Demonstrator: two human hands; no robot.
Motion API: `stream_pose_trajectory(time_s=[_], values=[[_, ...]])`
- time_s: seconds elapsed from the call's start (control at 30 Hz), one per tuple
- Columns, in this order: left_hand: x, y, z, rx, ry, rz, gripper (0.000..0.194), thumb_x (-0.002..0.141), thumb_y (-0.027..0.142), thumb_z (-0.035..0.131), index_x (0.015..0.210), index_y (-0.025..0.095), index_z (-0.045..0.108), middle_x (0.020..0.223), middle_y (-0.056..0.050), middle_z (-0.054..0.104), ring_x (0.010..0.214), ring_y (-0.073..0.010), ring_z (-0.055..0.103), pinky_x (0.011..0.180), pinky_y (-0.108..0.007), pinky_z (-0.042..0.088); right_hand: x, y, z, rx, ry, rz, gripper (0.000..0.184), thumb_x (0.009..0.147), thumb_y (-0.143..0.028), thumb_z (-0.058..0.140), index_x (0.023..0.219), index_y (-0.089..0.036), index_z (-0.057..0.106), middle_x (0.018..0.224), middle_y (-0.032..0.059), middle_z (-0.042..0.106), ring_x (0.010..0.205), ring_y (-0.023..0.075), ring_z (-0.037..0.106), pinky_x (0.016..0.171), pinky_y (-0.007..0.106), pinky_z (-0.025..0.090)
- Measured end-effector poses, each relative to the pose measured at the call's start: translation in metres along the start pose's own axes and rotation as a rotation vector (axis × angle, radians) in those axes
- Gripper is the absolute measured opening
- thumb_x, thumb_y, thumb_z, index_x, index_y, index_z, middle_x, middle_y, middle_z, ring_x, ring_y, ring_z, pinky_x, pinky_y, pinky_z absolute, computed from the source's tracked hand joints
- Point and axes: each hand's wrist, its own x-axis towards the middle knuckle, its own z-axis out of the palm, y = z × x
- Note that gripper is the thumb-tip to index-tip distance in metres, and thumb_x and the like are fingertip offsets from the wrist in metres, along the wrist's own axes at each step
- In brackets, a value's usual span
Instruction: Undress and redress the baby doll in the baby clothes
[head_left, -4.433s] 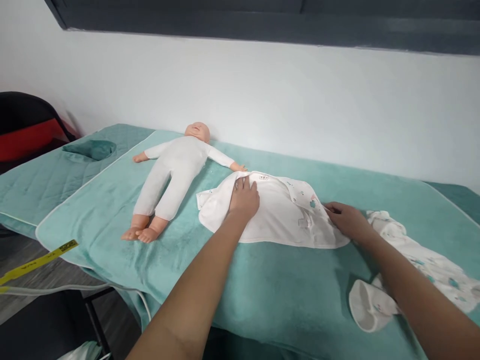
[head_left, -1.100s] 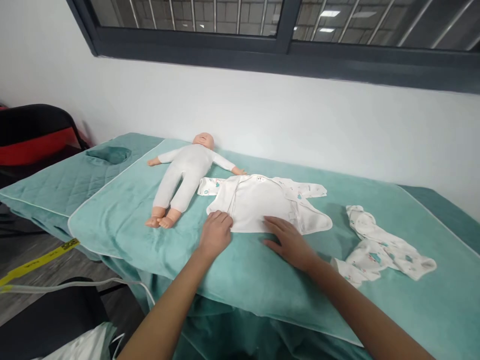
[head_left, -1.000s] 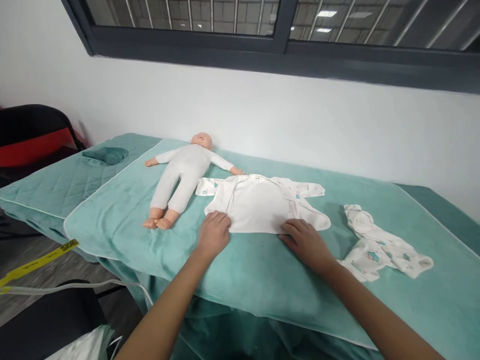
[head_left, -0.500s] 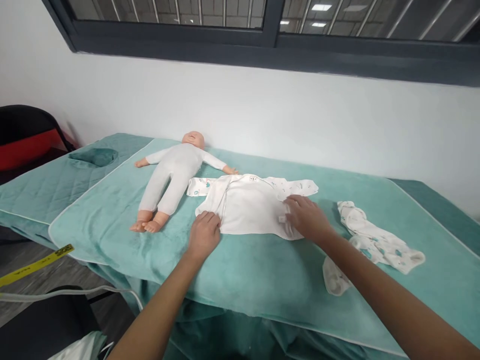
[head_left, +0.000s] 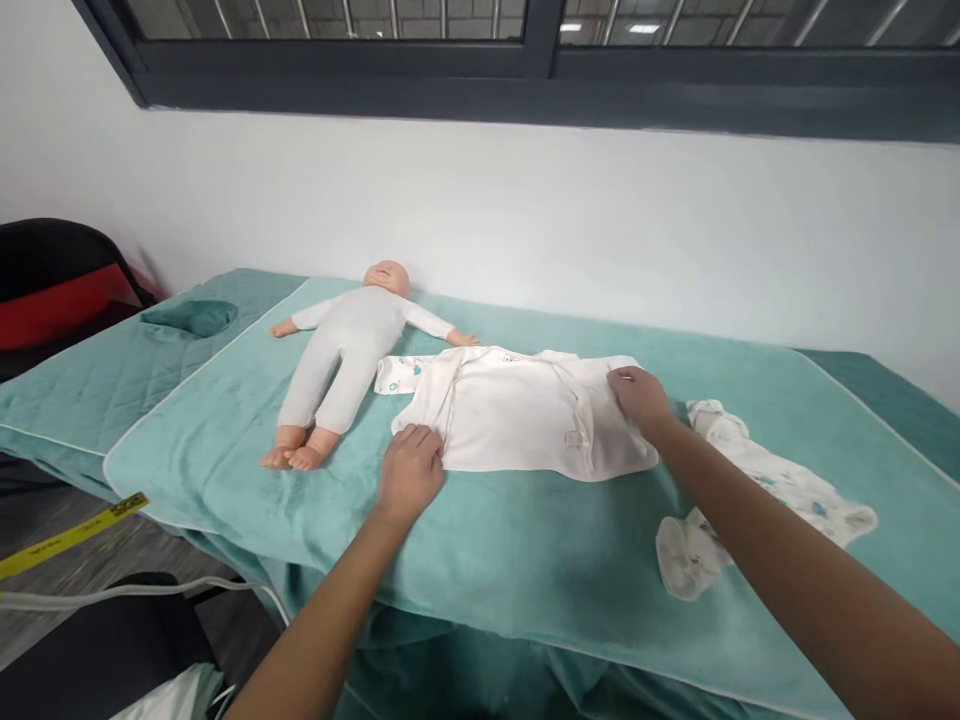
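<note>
A white baby shirt (head_left: 517,415) lies spread on the green bed cover, its front opened out to the right and its patterned left sleeve stretched sideways. My right hand (head_left: 641,400) is closed in a pinch on the opened front panel at the right. At the shirt's lower left edge rests my left hand (head_left: 411,462), fingers curled together on the cloth; its fingertips are partly hidden. Behind and left of the shirt, a baby doll (head_left: 360,340) in a white body suit lies on its back, one arm reaching towards the shirt's collar.
Patterned baby trousers (head_left: 784,480) lie crumpled to the right, partly under my right forearm. The green cover (head_left: 525,560) drapes over the bed's front edge. A wall and a dark window frame (head_left: 480,90) stand behind. A yellow strap (head_left: 75,535) and a pale cable (head_left: 150,590) are at the left.
My right hand has moved right and slightly away from me, drawing the shirt's front panel open over the right sleeve. The left hand has stayed in place.
</note>
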Motion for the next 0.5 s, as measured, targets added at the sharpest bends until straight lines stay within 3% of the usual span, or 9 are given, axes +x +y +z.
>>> stream_pose_trajectory(time_s=[0.13, 0.37, 0.5], values=[[0.001, 0.0, 0.0, 0.008, -0.008, -0.001, 0.024, 0.077, 0.001, 0.045, 0.065, 0.022, 0.048, 0.07, -0.005, 0.056, 0.073, -0.0217, 0.049, 0.067, -0.035, 0.04, 0.01, 0.012, 0.001, 0.031, 0.014, 0.009, 0.032, 0.089, -0.033, 0.044, 0.1, -0.017, 0.07, 0.102, 0.0102, 0.073, 0.089, 0.0219, 0.065, 0.077, 0.031, 0.048], [0.001, 0.0, 0.002, 0.016, -0.022, -0.016, 0.024, 0.076, 0.001, 0.045, 0.065, 0.022, 0.047, 0.07, -0.005, 0.057, 0.074, -0.0219, 0.05, 0.068, -0.035, 0.041, 0.026, 0.027, 0.009, -0.059, 0.081, -0.007, 0.044, 0.083, -0.04, 0.057, 0.117, -0.014, 0.064, 0.129, 0.0225, 0.057, 0.121, 0.0358, 0.049, 0.095, 0.047, 0.041], [0.001, -0.001, 0.003, 0.015, -0.018, -0.014, 0.024, 0.076, 0.001, 0.045, 0.066, 0.022, 0.048, 0.07, -0.005, 0.057, 0.074, -0.0218, 0.05, 0.068, -0.035, 0.041, 0.037, 0.041, 0.014, -0.105, 0.139, 0.083, 0.047, 0.084, -0.042, 0.057, 0.119, -0.011, 0.062, 0.12, 0.0235, 0.061, 0.112, 0.0351, 0.053, 0.089, 0.046, 0.041]])
